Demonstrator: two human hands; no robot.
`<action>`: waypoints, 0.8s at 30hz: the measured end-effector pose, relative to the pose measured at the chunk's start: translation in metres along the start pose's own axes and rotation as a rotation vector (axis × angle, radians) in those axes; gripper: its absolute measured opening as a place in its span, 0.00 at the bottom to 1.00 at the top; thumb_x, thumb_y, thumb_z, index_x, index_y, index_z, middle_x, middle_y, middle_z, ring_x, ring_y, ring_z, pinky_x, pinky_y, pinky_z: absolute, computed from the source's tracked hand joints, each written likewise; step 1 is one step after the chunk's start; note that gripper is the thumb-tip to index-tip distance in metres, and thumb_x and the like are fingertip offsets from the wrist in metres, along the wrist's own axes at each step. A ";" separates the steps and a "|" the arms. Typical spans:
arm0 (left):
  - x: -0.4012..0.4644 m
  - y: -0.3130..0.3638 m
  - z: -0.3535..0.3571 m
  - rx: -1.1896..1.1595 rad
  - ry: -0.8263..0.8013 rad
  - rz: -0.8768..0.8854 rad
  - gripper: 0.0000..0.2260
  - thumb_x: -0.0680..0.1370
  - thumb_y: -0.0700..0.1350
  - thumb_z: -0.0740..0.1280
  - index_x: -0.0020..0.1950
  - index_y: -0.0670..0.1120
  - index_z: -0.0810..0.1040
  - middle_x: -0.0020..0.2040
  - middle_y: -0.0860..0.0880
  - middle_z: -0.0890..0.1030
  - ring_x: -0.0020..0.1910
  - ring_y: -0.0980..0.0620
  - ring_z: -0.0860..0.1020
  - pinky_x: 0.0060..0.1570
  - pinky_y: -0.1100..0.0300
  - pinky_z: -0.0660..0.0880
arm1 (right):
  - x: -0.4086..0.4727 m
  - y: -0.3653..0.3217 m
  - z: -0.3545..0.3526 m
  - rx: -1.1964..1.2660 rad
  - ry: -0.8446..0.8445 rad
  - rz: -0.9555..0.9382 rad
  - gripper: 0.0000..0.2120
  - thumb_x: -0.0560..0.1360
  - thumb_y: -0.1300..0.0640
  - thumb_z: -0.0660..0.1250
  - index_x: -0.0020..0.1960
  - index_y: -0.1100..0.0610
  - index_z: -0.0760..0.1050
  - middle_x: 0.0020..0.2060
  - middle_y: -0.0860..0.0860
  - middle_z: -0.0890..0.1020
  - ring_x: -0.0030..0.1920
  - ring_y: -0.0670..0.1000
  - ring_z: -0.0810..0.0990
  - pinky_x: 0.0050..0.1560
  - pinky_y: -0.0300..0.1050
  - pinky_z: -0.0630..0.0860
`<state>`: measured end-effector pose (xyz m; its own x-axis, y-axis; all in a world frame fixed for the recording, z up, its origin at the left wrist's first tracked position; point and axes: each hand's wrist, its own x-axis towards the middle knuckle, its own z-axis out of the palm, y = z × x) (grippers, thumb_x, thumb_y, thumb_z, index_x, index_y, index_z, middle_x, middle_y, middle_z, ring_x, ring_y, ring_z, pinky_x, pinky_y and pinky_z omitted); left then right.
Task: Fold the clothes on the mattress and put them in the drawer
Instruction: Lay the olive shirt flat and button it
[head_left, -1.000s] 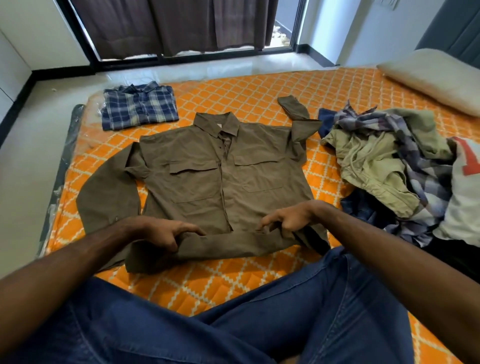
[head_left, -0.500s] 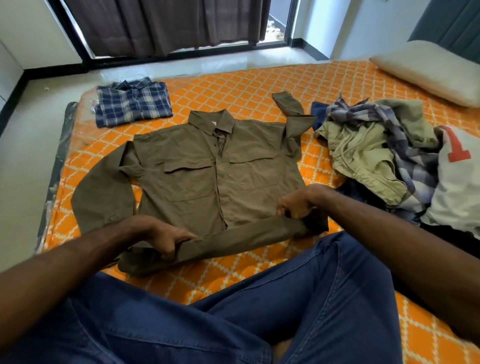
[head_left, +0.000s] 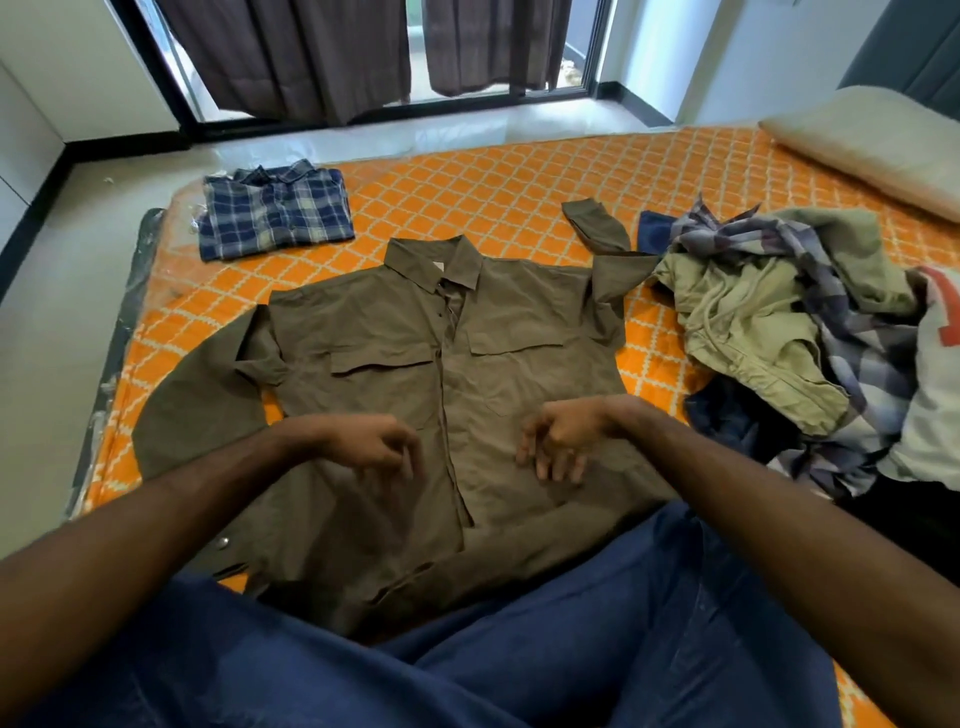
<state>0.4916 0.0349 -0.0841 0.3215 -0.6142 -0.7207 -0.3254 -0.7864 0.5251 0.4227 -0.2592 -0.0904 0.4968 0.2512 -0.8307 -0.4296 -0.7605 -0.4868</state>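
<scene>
Shirt laid flat — folding barely begun.
My left hand and right hand hover, loosely curled, holding nothing — sleeves go in next.

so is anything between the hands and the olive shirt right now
Nothing visible. Both hands, left hand and right hand, are directly over the olive shirt, which lies spread on the mattress. The plaid shirt and the clothes pile lie off to the sides.
</scene>
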 end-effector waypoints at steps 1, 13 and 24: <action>0.009 0.001 -0.014 0.079 0.179 0.037 0.13 0.80 0.38 0.63 0.58 0.53 0.79 0.52 0.47 0.83 0.49 0.47 0.83 0.49 0.53 0.79 | 0.011 -0.010 -0.002 -0.007 0.102 -0.041 0.15 0.80 0.71 0.58 0.58 0.58 0.78 0.45 0.56 0.82 0.37 0.49 0.83 0.35 0.43 0.82; 0.140 -0.029 -0.098 -0.063 0.967 -0.031 0.13 0.75 0.34 0.66 0.59 0.36 0.78 0.57 0.37 0.78 0.59 0.40 0.76 0.56 0.54 0.72 | 0.127 -0.092 -0.071 0.268 0.876 -0.240 0.09 0.76 0.50 0.68 0.51 0.54 0.77 0.48 0.54 0.84 0.49 0.55 0.84 0.53 0.57 0.83; 0.175 -0.031 -0.125 0.013 1.079 -0.192 0.15 0.82 0.59 0.59 0.63 0.52 0.72 0.58 0.45 0.81 0.56 0.41 0.80 0.51 0.50 0.75 | 0.173 -0.080 -0.098 0.741 0.823 -0.204 0.03 0.78 0.62 0.66 0.47 0.55 0.75 0.27 0.52 0.80 0.23 0.48 0.78 0.23 0.40 0.73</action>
<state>0.6692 -0.0565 -0.1700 0.9752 -0.2209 -0.0115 -0.1938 -0.8783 0.4371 0.6175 -0.2135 -0.1686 0.8376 -0.3496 -0.4198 -0.4892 -0.1378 -0.8612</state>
